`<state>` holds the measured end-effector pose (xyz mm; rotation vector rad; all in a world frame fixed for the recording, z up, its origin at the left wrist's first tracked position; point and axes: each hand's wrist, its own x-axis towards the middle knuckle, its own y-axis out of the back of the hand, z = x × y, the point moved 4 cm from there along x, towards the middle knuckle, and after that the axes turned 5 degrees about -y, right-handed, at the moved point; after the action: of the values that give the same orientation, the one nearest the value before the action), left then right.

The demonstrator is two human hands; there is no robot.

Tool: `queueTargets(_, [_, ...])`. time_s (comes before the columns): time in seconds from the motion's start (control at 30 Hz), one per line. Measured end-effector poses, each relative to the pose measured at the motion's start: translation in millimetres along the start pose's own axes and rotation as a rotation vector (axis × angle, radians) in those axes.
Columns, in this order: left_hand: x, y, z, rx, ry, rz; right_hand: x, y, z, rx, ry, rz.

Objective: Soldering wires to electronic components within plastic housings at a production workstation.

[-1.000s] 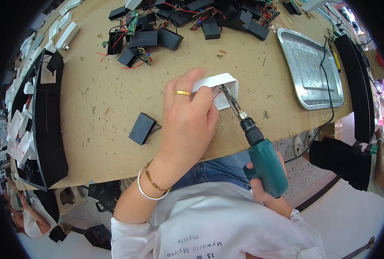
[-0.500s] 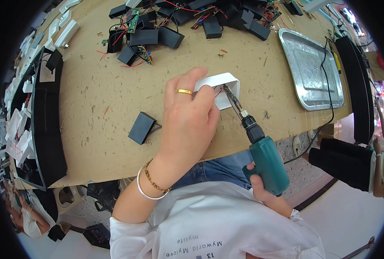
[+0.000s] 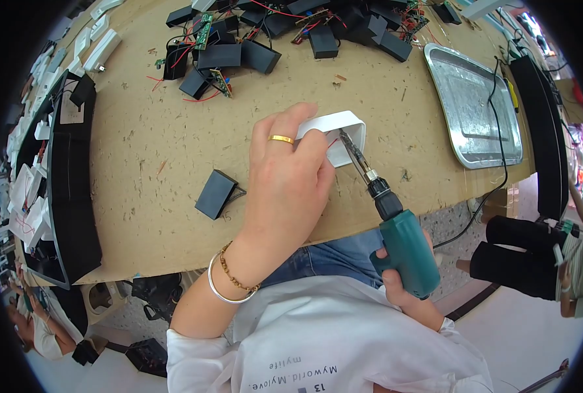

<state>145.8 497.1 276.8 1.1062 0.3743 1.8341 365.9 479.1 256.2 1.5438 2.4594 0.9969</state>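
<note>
Seeing solid teal-green on the tool body (image 3: 410, 255), black on its collar (image 3: 388, 204). Plain white on the casing (image 3: 334, 121), red on the wire (image 3: 333, 142). Black on the loose box (image 3: 216, 194). Tan with dark flecks on the tabletop (image 3: 134, 150); silver-grey on the tray (image 3: 465, 111); gold on the ring (image 3: 281, 139); blue on the jeans (image 3: 334, 259).

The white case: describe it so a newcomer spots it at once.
On the brown table, find the left hand, wearing a gold ring. It grips the white case, with the tip of the green tool at its opening. Unlike the white parts at far left, this one is held.
</note>
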Motion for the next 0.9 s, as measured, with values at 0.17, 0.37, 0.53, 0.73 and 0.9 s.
queueTargets(0.17, [1.0,1.0,1.0,-0.009,0.004,0.002,-10.2,-3.2,9.5,0.067,-0.144,-0.009])
queueTargets(0.37, [1.9,1.6,1.7,-0.01,-0.01,0.012,-1.2,-0.4,2.3,0.024,-0.09,-0.032])
queueTargets(0.53, [0.6,0.5,1.5,-0.009,0.005,0.0,-5.0,-1.1,7.4,0.026,-0.083,-0.052])
queueTargets(0.73, [1.6,0.2,1.9,-0.012,-0.004,0.003,4.4,2.9,-3.0,-0.011,0.037,-0.023])
queueTargets(0.9, [1.0,1.1,0.9,-0.003,-0.002,0.0,-18.1,10.4,7.6,0.009,0.021,-0.048])
